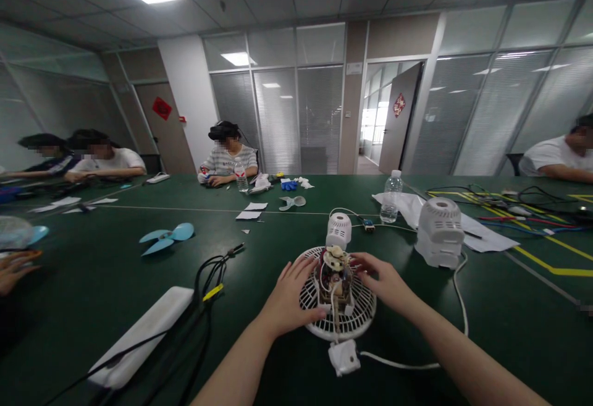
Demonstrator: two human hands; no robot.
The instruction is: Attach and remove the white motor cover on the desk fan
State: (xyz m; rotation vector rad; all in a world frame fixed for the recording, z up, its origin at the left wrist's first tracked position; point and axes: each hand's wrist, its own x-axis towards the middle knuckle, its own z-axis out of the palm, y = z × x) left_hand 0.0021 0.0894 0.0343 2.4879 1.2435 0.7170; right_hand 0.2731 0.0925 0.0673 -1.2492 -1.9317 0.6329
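Observation:
In front of me a round white fan grille (365,321) lies flat on the green table. On it stands an exposed fan motor (336,288) with wires and a pale top. My left hand (290,295) is on its left side, fingers spread over the grille's edge and thumb pointing inward. My right hand (383,277) is at the motor's right, fingers slightly bent and apart, fingertips close to it; contact is unclear. Neither hand grips anything. A white motor cover (339,230) stands just behind the grille. A small white box (344,358) with a cable sits at the near edge.
At right stands a white fan housing (440,233), near a water bottle (391,197) and bundled cables (514,202). Blue fan blades (167,238), a white power strip (143,337) and black cables (206,288) lie left. A co-worker's hand (16,270) shows far left; other people sit around.

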